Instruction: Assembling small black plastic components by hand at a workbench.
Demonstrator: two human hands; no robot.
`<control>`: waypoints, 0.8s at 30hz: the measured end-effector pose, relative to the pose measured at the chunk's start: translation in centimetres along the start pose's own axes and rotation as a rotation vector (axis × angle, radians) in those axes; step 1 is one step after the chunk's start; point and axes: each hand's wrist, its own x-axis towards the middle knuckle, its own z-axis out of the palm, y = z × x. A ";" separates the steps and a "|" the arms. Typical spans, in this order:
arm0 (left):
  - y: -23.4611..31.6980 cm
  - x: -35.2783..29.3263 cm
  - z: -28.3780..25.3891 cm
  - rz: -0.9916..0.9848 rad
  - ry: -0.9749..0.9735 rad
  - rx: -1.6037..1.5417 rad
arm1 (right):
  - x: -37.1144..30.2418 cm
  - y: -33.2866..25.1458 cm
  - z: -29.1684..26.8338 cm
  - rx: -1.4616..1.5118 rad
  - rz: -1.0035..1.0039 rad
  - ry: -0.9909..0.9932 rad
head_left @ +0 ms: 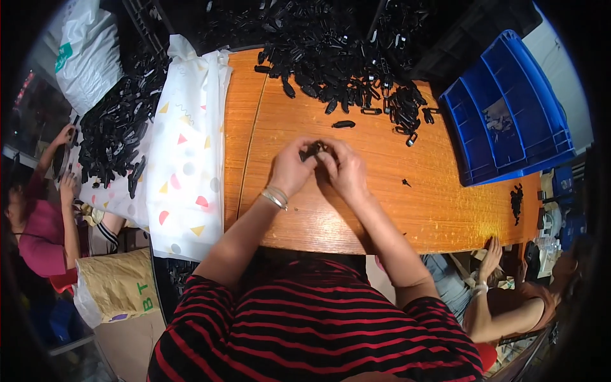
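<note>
Over the middle of the wooden table (286, 219), my left hand (294, 167) and my right hand (344, 169) meet at the fingertips. Between them they pinch a small black plastic part (312, 151), mostly covered by my fingers, so its exact kind is unclear. Just beyond my hands lies a single long, oval black plastic piece (344, 124). Farther back spreads a large heap of similar black pieces (318, 63), with open black rectangular frames (407, 111) at its right side.
A blue plastic crate (509, 108) stands tilted at the right. Patterned white sheeting (184, 153) covers the table's left side, beside another black heap (118, 127). People sit at left (48, 235) and right (509, 312). A brown sack (121, 286) stands low at left; tiny black bits (517, 204) lie at right.
</note>
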 end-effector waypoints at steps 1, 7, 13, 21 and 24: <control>0.3 -0.4 0.3 -0.035 -0.050 0.032 | -0.1 -0.1 0.1 -0.004 -0.006 0.004; 3.4 -2.3 -0.9 -0.272 -0.112 -0.451 | -0.7 -0.6 0.0 0.168 0.134 0.034; 2.5 -3.1 -1.3 -0.344 -0.119 -0.604 | -1.6 -1.0 1.2 0.266 0.152 0.133; 2.2 -3.4 -1.4 -0.292 -0.051 -0.669 | -2.4 -2.4 1.1 0.204 0.104 0.092; 2.4 -3.1 -1.3 -0.308 -0.045 -0.666 | -2.5 -1.0 1.5 0.314 0.180 0.059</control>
